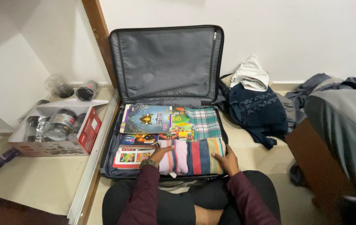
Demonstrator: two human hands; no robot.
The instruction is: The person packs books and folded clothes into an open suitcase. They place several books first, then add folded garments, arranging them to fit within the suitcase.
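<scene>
Both hands flat, unclenched: left hand point(160, 153), right hand point(226, 160) pressing striped cloth point(196, 156) between them.

A home bedroom floor. Ahead of the hands, an open grey fabric suitcase point(167, 62) leans against a plain white wall point(294, 29); loose dark-blue clothing point(257, 110) lies to their right, beside a grey-covered wooden bed point(336, 125).

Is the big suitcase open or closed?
Open. The dark grey fabric suitcase has its lid leaning up against the wall, so the books and the striped folded cloth inside show.
</scene>
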